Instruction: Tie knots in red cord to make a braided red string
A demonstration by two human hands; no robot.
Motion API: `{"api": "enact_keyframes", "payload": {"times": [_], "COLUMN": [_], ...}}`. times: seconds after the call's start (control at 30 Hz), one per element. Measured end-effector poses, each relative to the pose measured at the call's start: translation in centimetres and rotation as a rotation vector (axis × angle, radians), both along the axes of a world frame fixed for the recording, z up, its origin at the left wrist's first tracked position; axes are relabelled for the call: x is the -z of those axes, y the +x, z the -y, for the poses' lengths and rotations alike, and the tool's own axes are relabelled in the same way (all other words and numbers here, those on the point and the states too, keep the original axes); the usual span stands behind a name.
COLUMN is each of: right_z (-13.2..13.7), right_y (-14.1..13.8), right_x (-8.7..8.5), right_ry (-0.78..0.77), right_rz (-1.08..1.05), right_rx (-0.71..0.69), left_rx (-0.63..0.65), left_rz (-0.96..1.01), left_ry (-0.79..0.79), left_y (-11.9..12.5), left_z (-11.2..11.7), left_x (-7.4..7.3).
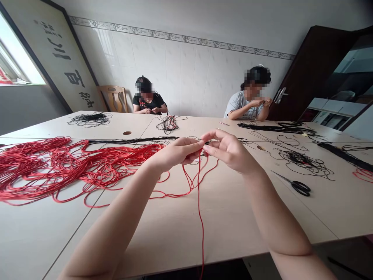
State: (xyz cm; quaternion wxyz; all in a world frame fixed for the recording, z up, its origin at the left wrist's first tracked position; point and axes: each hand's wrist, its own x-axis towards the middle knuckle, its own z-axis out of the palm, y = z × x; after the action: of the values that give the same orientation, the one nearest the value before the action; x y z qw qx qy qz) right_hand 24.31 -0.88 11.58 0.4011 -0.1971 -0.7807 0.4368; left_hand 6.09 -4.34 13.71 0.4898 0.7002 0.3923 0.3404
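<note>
Above the middle of the table, my left hand [188,149] and my right hand [224,149] meet fingertip to fingertip. Both pinch a red cord [199,198] between thumb and forefinger. One length of it hangs straight down past the table's near edge, while other red strands loop below my hands and trail left. The exact spot where the fingertips grip is partly hidden by the fingers. Left of my hands lies a large loose heap of red cord [78,167] spread over the tabletop.
Black-handled scissors [300,188] lie right of my right forearm. Tangled black cords [303,159] and a black cord bundle [346,157] are beyond them. Across the table [169,249] sit two people, one in a black shirt [157,102], one in a grey shirt [237,103], hands raised.
</note>
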Motion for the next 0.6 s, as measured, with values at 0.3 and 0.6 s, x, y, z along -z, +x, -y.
{"api": "enact_keyframes", "payload": {"times": [0.3, 0.6], "right_z": [0.5, 0.5], "right_y": [0.0, 0.0], "right_x": [-0.2, -0.2], "right_ry": [-0.092, 0.037], "right_rz": [0.127, 0.157], "right_rx": [0.018, 0.12], "left_rx": [-0.07, -0.083], "left_rz": [-0.079, -0.184], "left_ry": [0.052, 0.053], "left_y": [0.3, -1.0], "left_z": [1.2, 1.1], "left_x": [-0.9, -1.0]}}
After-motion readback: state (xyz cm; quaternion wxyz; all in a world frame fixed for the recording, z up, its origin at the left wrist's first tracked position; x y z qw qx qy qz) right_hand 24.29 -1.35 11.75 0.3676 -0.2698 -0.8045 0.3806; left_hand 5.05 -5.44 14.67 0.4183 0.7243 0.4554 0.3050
